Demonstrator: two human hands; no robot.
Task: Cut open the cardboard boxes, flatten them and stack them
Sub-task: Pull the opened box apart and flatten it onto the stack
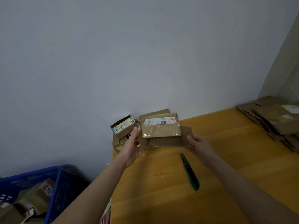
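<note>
Flattening seems in hand: left grip (132, 147) and right grip (199, 144) each clasp a side flap of the box (161, 133), held above the tabletop (161, 199) near the idle knife (190, 172), which next likely needs collapsing flat for the stack (275, 120).

Knife (190, 172) lies on table (161, 199), flattened stack (275, 120) far right.

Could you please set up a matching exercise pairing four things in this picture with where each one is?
Things: 1 utility knife; 2 labelled box; 3 flattened cardboard stack; 4 blue crate.
Places: A held by the left hand and right hand; B beside the table, lower left; C lying on the table; D at the table's far right end.
Pairs: 1-C; 2-A; 3-D; 4-B.
</note>
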